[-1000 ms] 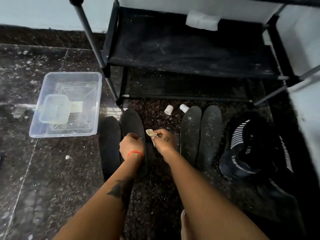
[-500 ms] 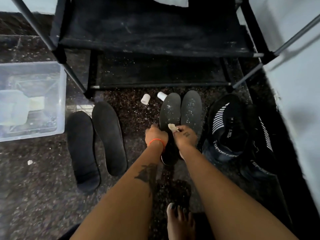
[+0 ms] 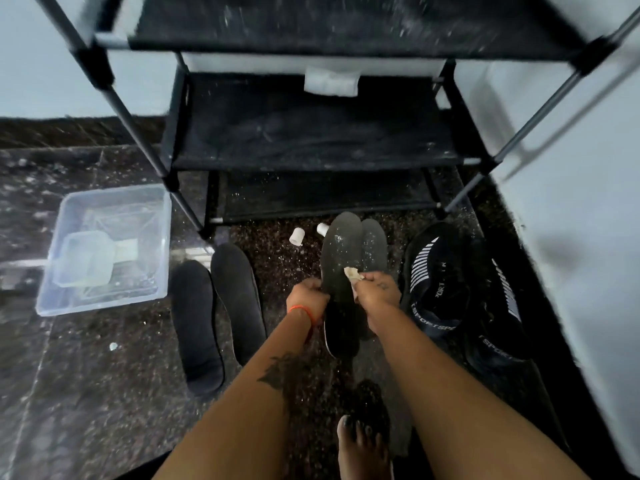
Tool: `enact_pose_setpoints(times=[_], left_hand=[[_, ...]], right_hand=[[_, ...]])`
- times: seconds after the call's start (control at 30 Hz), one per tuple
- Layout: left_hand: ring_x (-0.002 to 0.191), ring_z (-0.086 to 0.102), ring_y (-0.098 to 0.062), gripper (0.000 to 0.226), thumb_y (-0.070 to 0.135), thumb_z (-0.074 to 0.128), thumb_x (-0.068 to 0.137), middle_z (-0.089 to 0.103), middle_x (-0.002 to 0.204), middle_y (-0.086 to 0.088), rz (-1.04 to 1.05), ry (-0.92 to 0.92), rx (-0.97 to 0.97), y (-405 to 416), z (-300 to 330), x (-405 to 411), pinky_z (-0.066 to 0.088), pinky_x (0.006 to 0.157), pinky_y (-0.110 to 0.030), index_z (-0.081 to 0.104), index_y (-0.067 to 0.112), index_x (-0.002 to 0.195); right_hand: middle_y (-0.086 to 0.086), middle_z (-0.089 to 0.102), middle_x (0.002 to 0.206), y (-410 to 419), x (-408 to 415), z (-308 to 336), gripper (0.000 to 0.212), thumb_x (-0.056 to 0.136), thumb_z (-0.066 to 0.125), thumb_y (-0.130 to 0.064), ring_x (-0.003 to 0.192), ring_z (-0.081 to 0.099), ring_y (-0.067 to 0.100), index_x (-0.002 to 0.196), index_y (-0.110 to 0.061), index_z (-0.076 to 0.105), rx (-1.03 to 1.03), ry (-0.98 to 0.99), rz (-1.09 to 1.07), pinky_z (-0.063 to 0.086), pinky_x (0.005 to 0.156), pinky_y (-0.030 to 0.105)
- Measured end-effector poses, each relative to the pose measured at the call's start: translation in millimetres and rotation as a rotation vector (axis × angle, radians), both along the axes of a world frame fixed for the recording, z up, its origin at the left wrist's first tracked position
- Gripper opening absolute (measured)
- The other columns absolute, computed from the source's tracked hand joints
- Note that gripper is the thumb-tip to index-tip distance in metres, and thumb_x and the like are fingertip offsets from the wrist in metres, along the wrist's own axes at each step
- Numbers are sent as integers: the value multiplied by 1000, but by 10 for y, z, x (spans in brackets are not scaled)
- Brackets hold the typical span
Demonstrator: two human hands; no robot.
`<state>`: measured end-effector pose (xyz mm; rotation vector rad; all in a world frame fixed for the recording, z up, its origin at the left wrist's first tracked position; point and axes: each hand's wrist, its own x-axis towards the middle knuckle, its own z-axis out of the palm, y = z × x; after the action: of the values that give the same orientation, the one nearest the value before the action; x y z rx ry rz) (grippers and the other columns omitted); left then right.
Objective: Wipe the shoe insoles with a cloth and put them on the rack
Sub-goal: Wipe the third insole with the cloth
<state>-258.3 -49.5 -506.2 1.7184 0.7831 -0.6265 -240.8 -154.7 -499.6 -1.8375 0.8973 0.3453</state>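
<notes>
Holding: you gripped the dusty insole (image 3: 341, 258) with curled left hand (image 3: 306, 297) fingers at its edge.
Cloth: your right hand (image 3: 377, 296) pinched the cloth (image 3: 352, 273) against that insole.
Beyond your fingertips: rack (image 3: 311, 140).
Left of your fingers: two insoles (image 3: 214, 306) lay flat.

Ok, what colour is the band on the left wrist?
Orange-red band, seen in the head view, just below the left hand.
</notes>
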Motion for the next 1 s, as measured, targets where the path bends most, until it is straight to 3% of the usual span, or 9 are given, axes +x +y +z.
enact_pose_setpoints(times=[0.1, 0.33, 0.43, 0.53, 0.6, 0.73, 0.87, 0.93, 1.0], left_hand=[[69, 56, -18, 26, -1, 56, 86, 61, 89, -10, 40, -27, -94, 86, 424, -71, 48, 48, -27, 63, 7, 110], [63, 55, -12, 18, -1, 51, 91, 59, 76, -5, 66, -131, -237, 197, 1619, -266, 54, 56, -27, 57, 13, 81], [68, 56, -15, 15, 20, 51, 96, 60, 79, -4, 97, -184, -305, 214, 2077, -377, 52, 65, -31, 60, 13, 86], [74, 58, -18, 33, 36, 42, 99, 61, 85, -4, 199, -204, -434, 224, 2479, -485, 51, 64, -31, 60, 12, 87], [81, 59, -21, 44, 44, 34, 100, 63, 92, -7, 234, -232, -536, 208, 2696, -573, 50, 68, -33, 61, 11, 90], [77, 63, -21, 71, 60, 19, 95, 68, 87, -10, 247, -285, -733, 124, 2770, -687, 50, 67, -31, 62, 6, 111], [107, 61, -32, 86, 73, 19, 87, 63, 120, -20, 302, -216, -943, 59, 2692, -617, 44, 99, -47, 56, 6, 126], [103, 64, -31, 86, 72, 19, 88, 63, 120, -21, 284, -192, -957, 27, 2698, -537, 48, 94, -43, 55, 3, 125], [85, 71, -27, 82, 67, 18, 91, 70, 101, -20, 278, -172, -948, 7, 2710, -492, 57, 76, -37, 60, -1, 112]], right_hand=[[12, 67, 95, -23, -26, 467, 18, 83, 67, -14, 81, 59, 22, 100, -10, 68, 78, -37, 18, 51, 78, 31], [7, 63, 94, -28, -108, 1577, 11, 77, 72, -15, 92, 63, 27, 85, -14, 65, 134, -130, 91, 53, 87, 39], [12, 68, 96, -83, -171, 1989, 11, 77, 71, -13, 82, 65, 24, 87, -11, 69, 153, -167, 136, 57, 76, 37], [13, 67, 96, -171, -280, 2351, 10, 82, 63, -4, 73, 62, 19, 87, -10, 69, 221, -183, 197, 51, 52, 25], [13, 67, 93, -210, -379, 2574, 12, 85, 60, -1, 71, 60, 16, 86, -9, 69, 282, -199, 226, 48, 50, 22], [6, 64, 83, -265, -567, 2853, 12, 87, 58, 1, 71, 60, 14, 87, -8, 64, 392, -218, 272, 51, 56, 22], [4, 65, 85, -317, -674, 2871, 12, 87, 60, 0, 69, 61, 11, 95, -7, 65, 402, -213, 344, 52, 54, 20], [2, 63, 89, -336, -662, 2814, 13, 85, 61, 2, 69, 60, 11, 96, -6, 64, 426, -187, 332, 52, 51, 19], [0, 62, 93, -345, -606, 2807, 14, 84, 61, 3, 69, 61, 10, 93, -8, 63, 427, -176, 369, 54, 52, 19]])
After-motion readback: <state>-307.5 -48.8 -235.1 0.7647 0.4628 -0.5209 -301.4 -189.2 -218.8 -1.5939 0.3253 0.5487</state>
